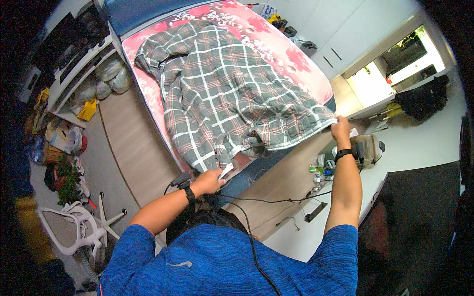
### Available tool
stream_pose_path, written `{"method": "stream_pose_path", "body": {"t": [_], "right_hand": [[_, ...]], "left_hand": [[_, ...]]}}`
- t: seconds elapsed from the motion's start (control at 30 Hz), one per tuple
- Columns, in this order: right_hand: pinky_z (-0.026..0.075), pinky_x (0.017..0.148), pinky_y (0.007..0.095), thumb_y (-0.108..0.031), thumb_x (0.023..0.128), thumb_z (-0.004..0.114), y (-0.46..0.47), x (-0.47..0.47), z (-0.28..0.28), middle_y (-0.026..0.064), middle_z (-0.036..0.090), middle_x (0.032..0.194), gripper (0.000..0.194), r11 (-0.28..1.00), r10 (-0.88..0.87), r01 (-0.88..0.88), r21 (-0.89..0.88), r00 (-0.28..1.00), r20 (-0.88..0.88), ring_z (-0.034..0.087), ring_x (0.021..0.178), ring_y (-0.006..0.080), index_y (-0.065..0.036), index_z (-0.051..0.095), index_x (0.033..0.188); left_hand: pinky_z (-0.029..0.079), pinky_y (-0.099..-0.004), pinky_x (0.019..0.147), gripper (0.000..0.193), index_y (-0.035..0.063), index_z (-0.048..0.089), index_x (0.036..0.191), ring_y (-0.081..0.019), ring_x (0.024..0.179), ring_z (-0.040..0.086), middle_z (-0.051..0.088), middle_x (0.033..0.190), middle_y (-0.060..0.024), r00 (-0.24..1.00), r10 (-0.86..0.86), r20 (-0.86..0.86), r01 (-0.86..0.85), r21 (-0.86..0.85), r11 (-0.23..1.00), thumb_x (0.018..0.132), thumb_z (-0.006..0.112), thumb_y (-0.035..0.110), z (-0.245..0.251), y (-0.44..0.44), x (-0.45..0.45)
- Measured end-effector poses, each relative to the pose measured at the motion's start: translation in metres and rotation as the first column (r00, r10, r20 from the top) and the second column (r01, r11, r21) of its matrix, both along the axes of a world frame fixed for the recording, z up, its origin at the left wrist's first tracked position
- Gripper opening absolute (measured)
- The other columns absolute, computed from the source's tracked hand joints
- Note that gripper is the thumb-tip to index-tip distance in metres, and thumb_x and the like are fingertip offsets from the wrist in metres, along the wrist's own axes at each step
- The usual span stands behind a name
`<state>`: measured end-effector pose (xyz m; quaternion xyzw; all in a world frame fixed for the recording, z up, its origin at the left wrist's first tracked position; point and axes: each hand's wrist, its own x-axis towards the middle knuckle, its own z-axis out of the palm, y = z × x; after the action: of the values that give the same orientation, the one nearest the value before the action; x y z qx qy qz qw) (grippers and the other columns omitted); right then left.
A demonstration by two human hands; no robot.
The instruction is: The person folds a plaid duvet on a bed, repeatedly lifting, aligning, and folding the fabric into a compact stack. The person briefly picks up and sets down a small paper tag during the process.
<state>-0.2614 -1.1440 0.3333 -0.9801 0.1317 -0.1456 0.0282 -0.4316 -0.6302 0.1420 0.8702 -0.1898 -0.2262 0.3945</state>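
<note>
A dark plaid quilt (222, 85) with white and reddish lines and a pale edge lies spread, with folds, over a bed whose pink floral sheet (296, 66) shows around it. My left hand (209, 182) grips one near corner of the quilt by its white edging, at the foot of the bed. Far out to the right, my right hand (340, 128) grips another corner, lifted past the bed's edge. The near hem runs between both hands, bunched nearer the left one. The quilt's far left part is rumpled and folded over.
At right, a white desk (411, 155) holds bottles, a plastic container (364, 148) and a power strip (316, 212). Black cables (274, 200) cross in front of my body. A white chair (81, 229), a plant (69, 181) and shelves with bags (120, 79) stand at left.
</note>
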Motion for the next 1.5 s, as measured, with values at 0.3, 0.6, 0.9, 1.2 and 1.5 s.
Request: {"method": "stream_pose_path", "body": {"t": [0.3, 0.6, 0.9, 1.2, 1.5], "right_hand": [[0.052, 0.087, 0.0442, -0.019, 0.070, 0.072, 0.036, -0.038, -0.138, 0.0242, 0.069, 0.105, 0.038, 0.975, 0.038, 0.061, 0.214, 0.902, -0.431, 0.066, 0.099, 0.0388, 0.000, 0.070, 0.103], [0.052, 0.078, 0.0410, -0.022, 0.077, 0.071, 0.071, -0.062, -0.214, 0.0210, 0.070, 0.097, 0.038, 0.941, 0.023, 0.127, 0.315, 0.902, -0.432, 0.066, 0.089, 0.0336, 0.002, 0.067, 0.107], [0.047, 0.049, 0.0327, -0.011, 0.091, 0.061, 0.283, -0.079, -0.278, 0.0081, 0.063, 0.072, 0.013, 0.669, 0.227, 0.289, 0.685, 0.798, -0.559, 0.060, 0.058, 0.0180, 0.000, 0.066, 0.092], [0.052, 0.069, 0.0390, -0.025, 0.086, 0.064, 0.560, -0.112, -0.333, 0.0164, 0.070, 0.081, 0.033, 0.762, 0.643, -0.418, 0.496, 0.390, -0.659, 0.067, 0.075, 0.0251, 0.001, 0.069, 0.105], [0.050, 0.077, 0.0482, -0.032, 0.087, 0.063, 0.693, -0.055, -0.301, 0.0232, 0.066, 0.093, 0.031, 0.560, 0.822, -0.534, 0.633, 0.262, -0.506, 0.063, 0.089, 0.0431, -0.003, 0.070, 0.093]], "left_hand": [[0.051, -0.0433, 0.075, 0.032, 0.0059, 0.066, 0.096, -0.0327, 0.086, 0.067, 0.069, 0.090, -0.0153, 0.993, 0.010, -0.115, -0.008, 0.019, 1.000, 0.086, 0.068, 0.036, -0.024, 0.010, -0.003], [0.051, -0.0362, 0.069, 0.033, 0.0035, 0.068, 0.095, -0.0212, 0.075, 0.065, 0.069, 0.080, -0.0095, 0.909, 0.295, -0.293, -0.324, -0.052, 0.945, 0.085, 0.068, 0.035, -0.028, 0.120, -0.010], [0.051, -0.0289, 0.065, 0.021, -0.0013, 0.061, 0.099, -0.0142, 0.072, 0.063, 0.066, 0.084, -0.0073, 0.584, 0.483, -0.653, -0.757, -0.222, 0.614, 0.093, 0.064, 0.019, -0.062, 0.326, -0.038], [0.052, -0.0278, 0.062, 0.025, -0.0032, 0.061, 0.101, -0.0140, 0.068, 0.063, 0.066, 0.085, -0.0090, 0.301, 0.678, -0.671, -0.953, -0.241, 0.185, 0.094, 0.061, 0.020, -0.060, 0.542, -0.082], [0.052, -0.0294, 0.067, 0.022, 0.0035, 0.061, 0.102, -0.0147, 0.074, 0.064, 0.067, 0.086, -0.0058, 0.160, 0.666, -0.728, -0.986, -0.152, 0.071, 0.096, 0.057, 0.024, -0.049, 0.616, -0.105]]}}
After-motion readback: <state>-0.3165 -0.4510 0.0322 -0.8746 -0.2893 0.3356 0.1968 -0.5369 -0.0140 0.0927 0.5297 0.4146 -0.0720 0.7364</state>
